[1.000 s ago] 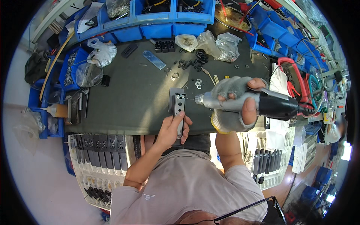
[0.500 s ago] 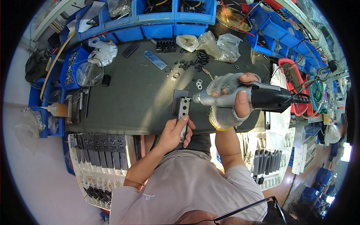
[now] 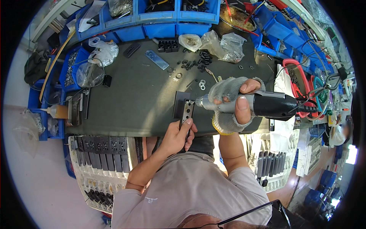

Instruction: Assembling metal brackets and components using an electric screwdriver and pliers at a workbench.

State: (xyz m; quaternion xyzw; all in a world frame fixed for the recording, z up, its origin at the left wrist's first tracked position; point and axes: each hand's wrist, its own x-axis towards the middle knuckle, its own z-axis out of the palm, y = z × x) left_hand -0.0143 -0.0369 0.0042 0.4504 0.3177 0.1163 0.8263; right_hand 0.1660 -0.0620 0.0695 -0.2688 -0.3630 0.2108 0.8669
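Observation:
In my bare left hand (image 3: 177,137) is a narrow metal bar with dark holes (image 3: 187,110), gripped at its near end by thumb and fingers. Its far end lies over a dark flat plate (image 3: 179,105) on the bench. My right hand (image 3: 237,100), in a grey glove with bare fingertips, is wrapped round an electric screwdriver (image 3: 272,104) with a silver front and a black rear. The tool lies sideways, its tip pointing left at the bar's far end. Whether the tip touches the bar I cannot tell.
Small black parts (image 3: 194,64), washers (image 3: 202,84) and a blue strip (image 3: 156,60) lie on the dark bench mat (image 3: 133,99). Blue bins (image 3: 158,32) line the back. Trays of black parts (image 3: 101,150) flank my lap. A cable (image 3: 324,89) trails from the tool at right.
The screwdriver and my right hand have shifted slightly. The bar's far end has tilted a little to the right. Both hands keep their hold.

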